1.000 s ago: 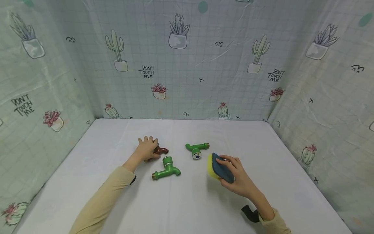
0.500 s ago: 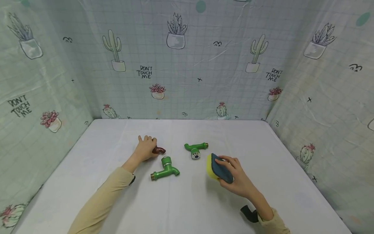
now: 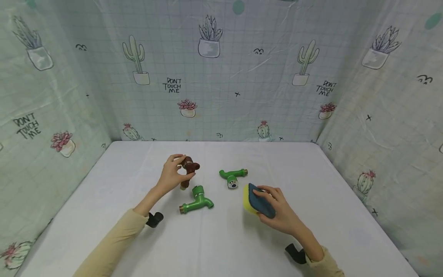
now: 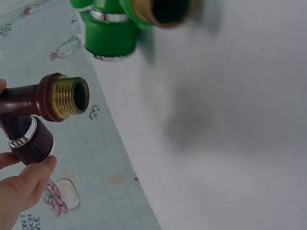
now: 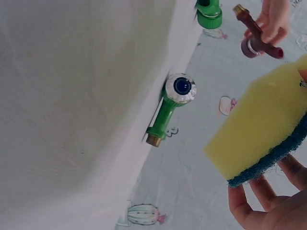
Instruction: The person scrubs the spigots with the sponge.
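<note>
Head view: left hand (image 3: 171, 175) pinches the brown tap (image 3: 188, 169), lifted above the table (image 3: 221, 238); right hand (image 3: 278, 211) grips the sponge (image 3: 257, 200), well right of it.

A white table (image 3: 221, 246) fills the floor of the scene. Pale gridded cloth walls (image 3: 242, 77) printed with potted cacti, succulents and "DON'T TOUCH ME" enclose it at back, left and right under even light.

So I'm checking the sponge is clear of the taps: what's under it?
The sponge, held by the right hand, has its yellow side toward the white table. No tap shows beneath it; whether it touches the table is hidden.
</note>
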`<state>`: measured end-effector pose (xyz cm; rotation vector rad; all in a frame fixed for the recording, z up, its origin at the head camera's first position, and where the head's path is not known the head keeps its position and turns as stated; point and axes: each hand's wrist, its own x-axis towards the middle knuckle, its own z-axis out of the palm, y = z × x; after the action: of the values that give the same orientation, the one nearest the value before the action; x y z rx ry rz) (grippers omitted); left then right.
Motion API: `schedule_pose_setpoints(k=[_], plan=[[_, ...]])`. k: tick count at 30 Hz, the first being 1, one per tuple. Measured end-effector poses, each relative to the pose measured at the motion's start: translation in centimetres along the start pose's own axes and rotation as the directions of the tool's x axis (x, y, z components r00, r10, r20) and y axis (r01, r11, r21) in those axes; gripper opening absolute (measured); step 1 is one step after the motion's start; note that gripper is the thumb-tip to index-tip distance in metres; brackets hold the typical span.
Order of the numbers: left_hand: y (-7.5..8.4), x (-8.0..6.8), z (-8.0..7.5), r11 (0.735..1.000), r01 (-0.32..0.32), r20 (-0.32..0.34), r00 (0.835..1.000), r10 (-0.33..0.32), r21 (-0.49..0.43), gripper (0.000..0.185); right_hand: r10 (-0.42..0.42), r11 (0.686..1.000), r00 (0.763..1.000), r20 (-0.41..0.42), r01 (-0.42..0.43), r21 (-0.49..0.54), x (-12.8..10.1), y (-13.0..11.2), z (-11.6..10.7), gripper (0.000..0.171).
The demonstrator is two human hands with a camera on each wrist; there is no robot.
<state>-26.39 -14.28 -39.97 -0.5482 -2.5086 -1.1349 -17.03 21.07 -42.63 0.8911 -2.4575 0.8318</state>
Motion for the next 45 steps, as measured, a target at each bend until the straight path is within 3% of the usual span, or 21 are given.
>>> schedule_pose_setpoints(k=[2, 3, 5, 7, 8, 11, 13, 16, 21, 25, 28, 37, 45], plan=[[1.1, -0.1, 0.0, 0.977, 0.087, 0.039, 0.996, -0.081, -0.196, 0.055, -0.017, 1.0, 1.0, -0.006, 0.017, -0.002, 0.2, 0.0, 0.0, 0.065], [1.6, -0.2, 0.0, 0.944, 0.14, 0.083, 0.989, -0.121, -0.299, 0.053, -0.027, 1.0, 1.0, -0.012, 0.027, -0.004, 0.3, -0.1, 0.0, 0.065], [2.6, -0.5, 0.1, 0.844, 0.248, 0.188, 0.966, -0.178, -0.475, 0.049, -0.049, 0.999, 0.998, -0.029, 0.049, -0.008, 0.6, -0.2, 0.0, 0.065], [3.8, -0.9, 0.4, 0.716, 0.347, 0.292, 0.934, -0.206, -0.606, 0.048, -0.074, 0.997, 0.996, -0.046, 0.074, -0.01, 1.0, -0.5, 0.1, 0.066], [4.3, -1.0, 0.6, 0.65, 0.388, 0.341, 0.917, -0.205, -0.654, 0.048, -0.084, 0.996, 0.995, -0.049, 0.084, -0.013, 1.2, -0.7, 0.1, 0.065], [5.6, -1.8, 1.3, 0.51, 0.462, 0.432, 0.883, -0.185, -0.726, 0.05, -0.118, 0.993, 0.992, -0.048, 0.116, -0.024, 1.8, -1.6, 0.2, 0.065], [6.4, -2.3, 1.9, 0.442, 0.483, 0.464, 0.871, -0.16, -0.756, 0.052, -0.141, 0.989, 0.989, -0.043, 0.139, -0.043, 2.2, -2.2, 0.4, 0.064], [7.3, -3.2, 2.7, 0.378, 0.487, 0.486, 0.868, -0.106, -0.787, 0.056, -0.179, 0.982, 0.983, -0.05, 0.175, -0.075, 2.8, -3.0, 0.6, 0.06], [8.4, -4.2, 3.7, 0.369, 0.525, 0.507, 0.848, -0.154, -0.767, 0.06, -0.238, 0.966, 0.969, -0.072, 0.228, -0.125, 3.4, -3.7, 1.1, 0.051], [9.0, -4.3, 4.0, 0.362, 0.583, 0.519, 0.813, -0.264, -0.728, 0.054, -0.288, 0.949, 0.954, -0.083, 0.272, -0.158, 3.7, -3.9, 1.4, 0.05], [9.3, -4.2, 3.8, 0.343, 0.608, 0.53, 0.793, -0.299, -0.716, 0.052, -0.305, 0.943, 0.949, -0.077, 0.29, -0.164, 3.7, -3.9, 1.6, 0.052], [9.4, -3.9, 3.8, 0.279, 0.637, 0.563, 0.769, -0.303, -0.719, 0.055, -0.327, 0.94, 0.945, -0.023, 0.323, -0.11, 3.1, -4.3, 1.4, 0.046], [9.6, -3.9, 4.1, 0.285, 0.658, 0.599, 0.753, -0.272, -0.697, 0.05, -0.317, 0.942, 0.948, -0.018, 0.313, -0.123, 2.8, -4.8, 1.3, 0.043]])
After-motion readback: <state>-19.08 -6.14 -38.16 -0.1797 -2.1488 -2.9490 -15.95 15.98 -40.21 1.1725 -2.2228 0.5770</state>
